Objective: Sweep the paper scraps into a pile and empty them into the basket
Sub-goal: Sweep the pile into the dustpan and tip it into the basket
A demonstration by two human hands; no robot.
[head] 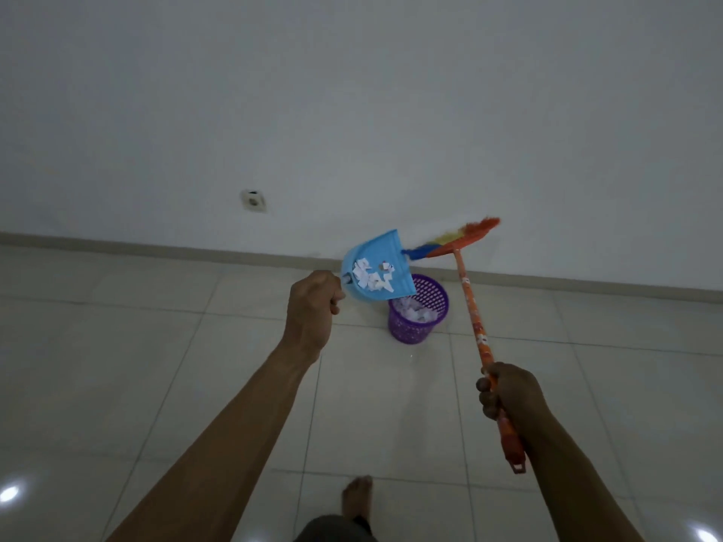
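Note:
My left hand [313, 303] grips the handle of a light blue dustpan [385, 252], held in the air and tilted above a purple mesh basket [414, 328]. White paper scraps [371, 277] lie in the pan, and more scraps [414, 309] fill the basket's bottom. My right hand [506, 391] grips the orange handle of a broom [471, 314]. Its multicoloured bristle head [457, 238] is lifted off the floor, behind the dustpan and close to the wall.
The basket stands on pale floor tiles [156, 346] near the skirting of a white wall [352, 111]. A wall socket [254, 200] sits low at the left. My bare foot [357, 498] is on the tiles at the bottom.

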